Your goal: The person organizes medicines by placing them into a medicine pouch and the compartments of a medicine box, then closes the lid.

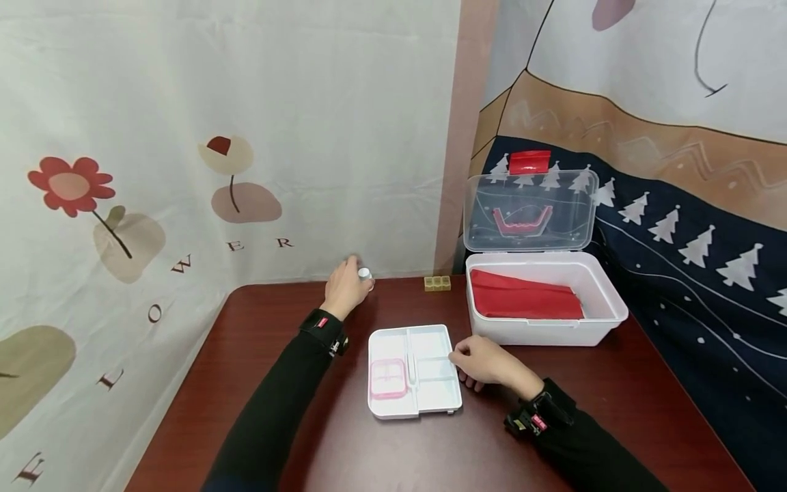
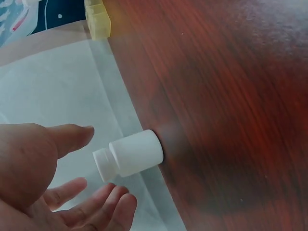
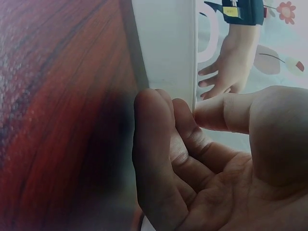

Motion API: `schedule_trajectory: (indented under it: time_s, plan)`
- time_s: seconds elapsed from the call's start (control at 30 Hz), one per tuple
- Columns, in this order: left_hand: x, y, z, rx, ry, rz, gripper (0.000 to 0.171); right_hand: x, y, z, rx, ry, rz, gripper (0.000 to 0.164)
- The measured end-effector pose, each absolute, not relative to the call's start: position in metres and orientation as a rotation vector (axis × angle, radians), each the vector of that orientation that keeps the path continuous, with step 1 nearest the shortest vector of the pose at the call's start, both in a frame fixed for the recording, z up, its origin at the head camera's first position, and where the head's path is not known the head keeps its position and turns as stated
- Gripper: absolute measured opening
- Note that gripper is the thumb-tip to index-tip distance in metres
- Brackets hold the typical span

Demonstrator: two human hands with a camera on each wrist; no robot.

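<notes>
Near the table's far edge stands a small white capped bottle [image 1: 365, 273]. My left hand [image 1: 346, 288] is beside it; in the left wrist view the thumb and the relaxed fingers [image 2: 122, 211] spread to either side of the bottle's cap, with a gap at the thumb. A white pill organizer [image 1: 430, 342] with several compartments lies in the middle of the table. Its lower left part holds a pink-rimmed clear insert [image 1: 388, 378]. My right hand [image 1: 488, 362] holds the organizer's right edge, thumb at the rim and curled fingers against the side wall.
A small yellow translucent compartment box [image 1: 437, 283] sits at the far table edge. Right of it is a white storage bin [image 1: 541, 333] with red cloth [image 1: 522, 297] inside and its clear lid [image 1: 529, 191] raised. Patterned curtains [image 1: 344, 137] hang behind the table.
</notes>
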State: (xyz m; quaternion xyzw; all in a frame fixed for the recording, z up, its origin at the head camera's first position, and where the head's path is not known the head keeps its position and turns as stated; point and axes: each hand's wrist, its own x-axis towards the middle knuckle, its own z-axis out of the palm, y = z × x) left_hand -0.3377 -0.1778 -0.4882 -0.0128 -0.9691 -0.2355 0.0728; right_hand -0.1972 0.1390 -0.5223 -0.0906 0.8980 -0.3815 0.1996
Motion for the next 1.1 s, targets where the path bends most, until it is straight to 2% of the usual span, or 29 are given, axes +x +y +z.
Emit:
schedule_trajectory:
  time_s: [0.23,0.5,0.57,0.73,0.93,1.03,1.1]
  plan:
    - [-0.405,-0.201,-0.56,-0.109,-2.869,-0.523,0.044,-0.198,0.137,-0.522,-0.254,2.499,-1.091,0.035]
    - [-0.398,-0.204,-0.56,-0.107,-2.868,-0.608,0.03,-0.198,0.135,-0.524,-0.272,2.502,-1.097,0.034]
    - [-0.408,-0.208,-0.572,-0.099,-2.845,-0.652,0.025,-0.199,0.135,-0.525,-0.268,2.506,-1.092,0.034]
    - [-0.379,-0.196,-0.538,-0.096,-2.889,-0.741,0.026,-0.2,0.136,-0.526,-0.261,2.514,-1.08,0.035]
    - [-0.328,-0.172,-0.486,-0.103,-2.96,-0.923,0.044,-0.2,0.138,-0.526,-0.255,2.513,-1.081,0.034]
    - [-0.309,-0.164,-0.476,-0.161,-2.943,-1.01,0.051,-0.199,0.139,-0.525,-0.253,2.515,-1.072,0.035]
    - [-0.298,-0.159,-0.471,-0.209,-2.924,-1.075,0.048,-0.199,0.14,-0.524,-0.248,2.521,-1.063,0.035]
